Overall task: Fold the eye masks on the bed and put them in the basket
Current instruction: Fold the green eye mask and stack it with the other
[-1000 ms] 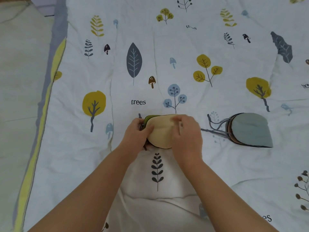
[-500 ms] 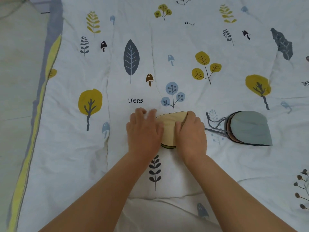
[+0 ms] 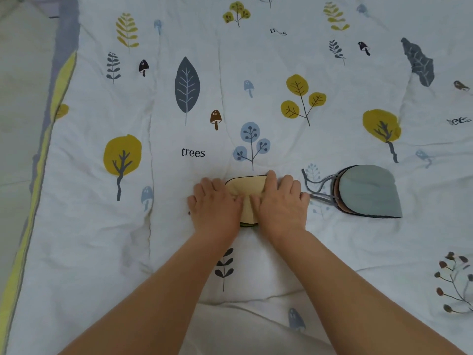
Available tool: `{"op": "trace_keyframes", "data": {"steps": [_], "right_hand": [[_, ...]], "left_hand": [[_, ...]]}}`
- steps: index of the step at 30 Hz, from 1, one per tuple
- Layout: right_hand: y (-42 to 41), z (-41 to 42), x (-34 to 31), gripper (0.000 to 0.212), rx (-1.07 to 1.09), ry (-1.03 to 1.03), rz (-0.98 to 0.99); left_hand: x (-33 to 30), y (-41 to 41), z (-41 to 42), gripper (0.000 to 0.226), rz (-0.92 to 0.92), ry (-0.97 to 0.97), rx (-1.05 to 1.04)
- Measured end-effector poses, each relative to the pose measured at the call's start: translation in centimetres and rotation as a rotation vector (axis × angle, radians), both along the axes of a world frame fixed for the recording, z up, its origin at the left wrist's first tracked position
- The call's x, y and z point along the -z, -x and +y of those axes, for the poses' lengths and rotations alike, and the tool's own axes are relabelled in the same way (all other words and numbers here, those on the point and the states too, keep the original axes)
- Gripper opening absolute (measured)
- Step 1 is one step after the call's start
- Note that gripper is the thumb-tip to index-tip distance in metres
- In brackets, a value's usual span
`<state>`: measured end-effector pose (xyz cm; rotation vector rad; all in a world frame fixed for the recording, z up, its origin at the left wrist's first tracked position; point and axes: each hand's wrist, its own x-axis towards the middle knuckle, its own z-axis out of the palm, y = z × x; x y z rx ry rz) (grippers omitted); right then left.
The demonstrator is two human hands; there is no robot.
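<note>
The beige eye mask [image 3: 247,190] lies folded in half on the bed cover [image 3: 256,73], just below the centre of the view. Its upper curved edge carries a thin dark trim line. A sliver of a green layer shows under its near edge, between the two wrists. The visible beige strip is narrow, since both hands cover the mask's flanks.

The left hand [image 3: 216,208] rests palm down on the left part of the mask. Its fingers are extended, held close together and flat, pressing on the fabric and not curled around anything. The right hand [image 3: 280,203] rests palm down on the right part of the mask in the same manner, fingers extended and flat, with the fingertips reaching past the upper edge onto the cover. The two hands sit just beside each other, with the thumbs nearly meeting over the beige strip. Both bare forearms enter from the bottom edge of the view and converge on the mask.

To the right of the right hand, near but apart from the beige mask, lies a stack of folded eye masks [image 3: 368,192]. The top one is grey-blue, with brown layers showing along its left rim. The grey straps [image 3: 318,190] of the stack trail to the left and end just beside the right hand.

The cover is white, printed with trees, leaves, mushrooms and the word "trees". Its left border is a yellow and grey band [image 3: 55,103].
</note>
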<state>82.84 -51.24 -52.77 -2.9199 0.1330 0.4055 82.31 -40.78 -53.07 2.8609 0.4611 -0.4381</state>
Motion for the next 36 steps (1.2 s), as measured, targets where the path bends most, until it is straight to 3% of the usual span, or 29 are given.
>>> {"op": "trace_keyframes", "data": {"steps": [3, 6, 11, 16, 24, 32, 36], "right_hand": [[-0.6, 0.1, -1.0, 0.043, 0.139, -0.298, -0.004], [-0.9, -0.8, -1.6, 0.036, 0.351, -0.583, 0.067], [-1.1, -3.5, -2.3, 0.021, 0.549, -0.768, 0.072], [-1.3, -7.0, -3.7, 0.016, 0.562, -0.799, -0.120], [-2.5, -13.3, -4.9, 0.022, 0.663, -0.667, -0.299], [-1.8, -18.6, -3.1, 0.029, 0.754, -0.610, -0.269], [-1.7, -19.0, -2.1, 0.041, 0.740, -0.572, -0.179]], "left_hand": [[-1.2, -1.0, 0.0, 0.046, 0.094, 0.124, -0.124], [-2.3, -1.5, 0.1, 0.034, 0.108, 0.395, -0.243], [-3.4, -1.2, -1.6, 0.027, 0.091, 0.578, -0.207], [-4.7, -2.0, -5.3, 0.042, 0.035, 0.728, -0.195], [-5.4, -3.6, -12.5, 0.037, 0.015, 0.777, -0.065], [-4.5, -4.4, -17.0, 0.032, 0.074, 0.831, -0.042], [-3.5, -4.4, -17.6, 0.037, 0.086, 0.660, 0.079]]}}
